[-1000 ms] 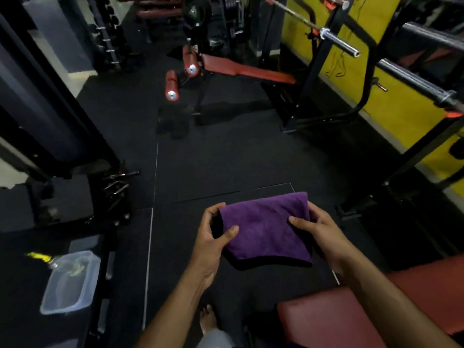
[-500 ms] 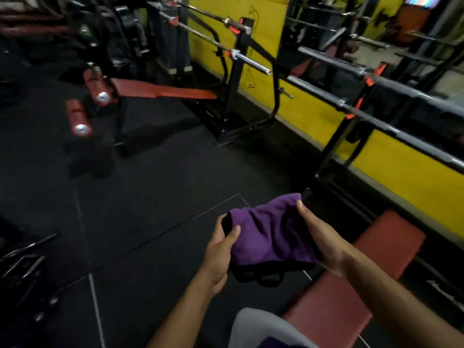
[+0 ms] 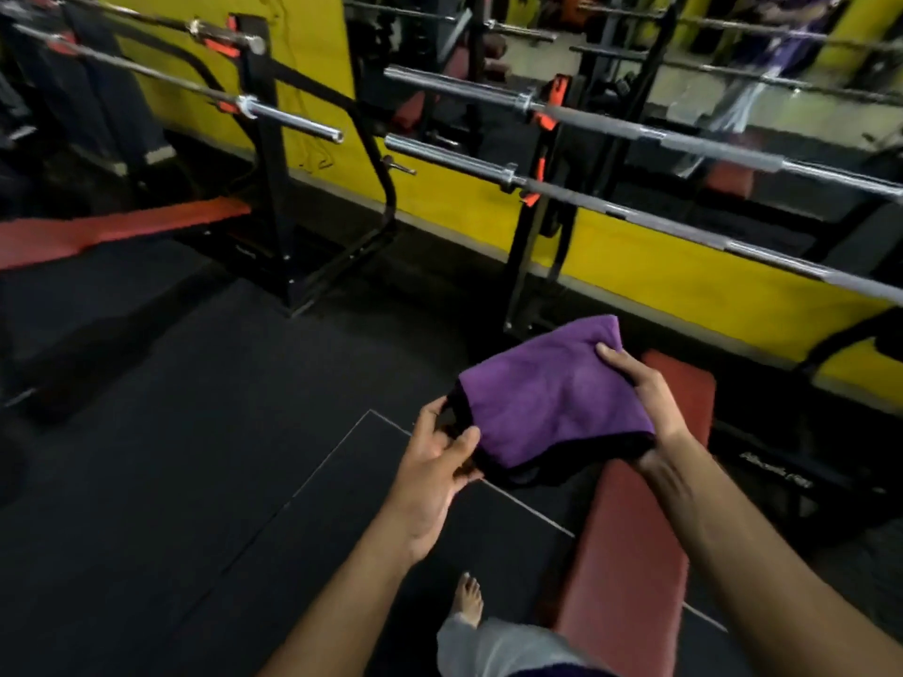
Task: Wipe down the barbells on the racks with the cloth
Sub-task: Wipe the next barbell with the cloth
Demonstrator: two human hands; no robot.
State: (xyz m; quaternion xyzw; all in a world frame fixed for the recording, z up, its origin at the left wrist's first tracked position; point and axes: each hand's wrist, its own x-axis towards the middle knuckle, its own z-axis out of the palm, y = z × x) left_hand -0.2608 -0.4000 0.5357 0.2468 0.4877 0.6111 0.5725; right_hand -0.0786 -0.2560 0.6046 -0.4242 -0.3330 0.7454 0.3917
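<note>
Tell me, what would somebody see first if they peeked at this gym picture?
Probably the folded purple cloth with black edging, low and right of the middle, gripped by the left hand and the right hand. Next, the long shiny steel barbells resting on black racks against the bright yellow wall across the top. A red padded bench sits under the right arm.
</note>
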